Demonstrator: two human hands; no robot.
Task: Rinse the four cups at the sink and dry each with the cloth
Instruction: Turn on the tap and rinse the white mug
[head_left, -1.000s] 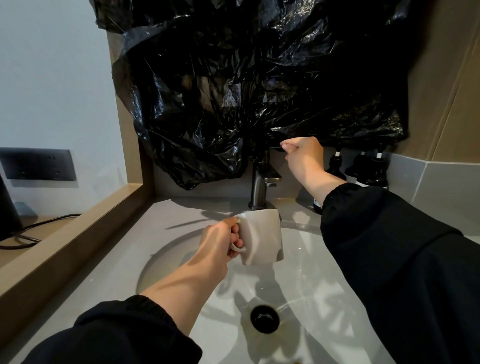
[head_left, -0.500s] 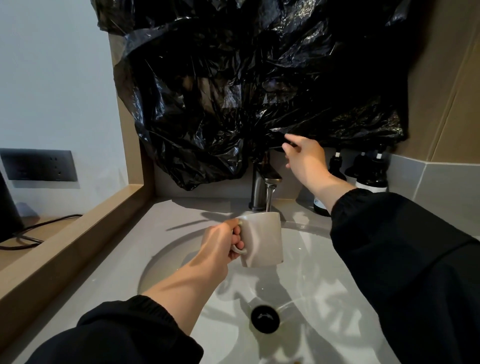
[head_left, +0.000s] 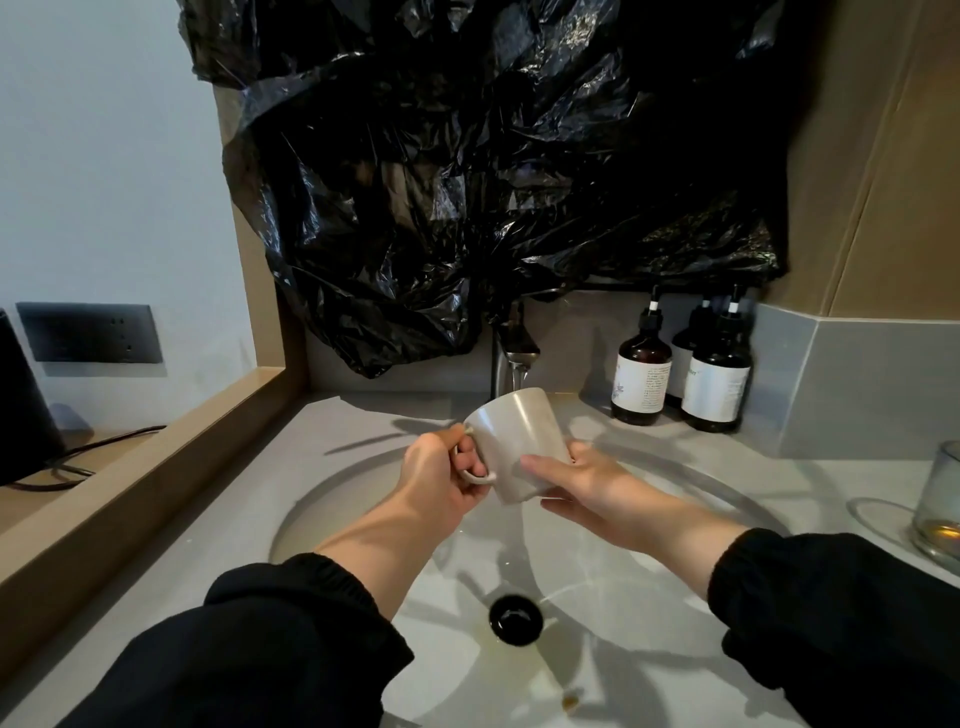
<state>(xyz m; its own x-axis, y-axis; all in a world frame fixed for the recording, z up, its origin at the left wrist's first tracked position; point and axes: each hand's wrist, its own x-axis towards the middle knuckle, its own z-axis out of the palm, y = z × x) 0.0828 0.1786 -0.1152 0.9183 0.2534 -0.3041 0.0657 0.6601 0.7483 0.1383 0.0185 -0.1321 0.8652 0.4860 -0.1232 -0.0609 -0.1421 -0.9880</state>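
A beige ceramic cup (head_left: 517, 439) is held over the white sink basin (head_left: 649, 597), tilted with its mouth away from me, under the metal tap (head_left: 511, 353) from which water runs. My left hand (head_left: 441, 480) grips the cup's handle. My right hand (head_left: 576, 486) cups the lower right side of the cup's body, thumb on its front. A glass cup (head_left: 940, 506) with a little amber liquid stands on the counter at the far right edge. No cloth is in view.
Black plastic sheeting (head_left: 493, 182) hangs over the wall above the tap. Dark pump bottles (head_left: 641, 371) stand on the counter to the right of the tap. The drain (head_left: 515, 620) is open, with brownish drops near it. A wooden ledge (head_left: 130, 483) runs along the left.
My right hand left the tap lever and came down onto the cup's side. The cup tilted over and rose toward the running water. The view shifted, showing the glass cup.
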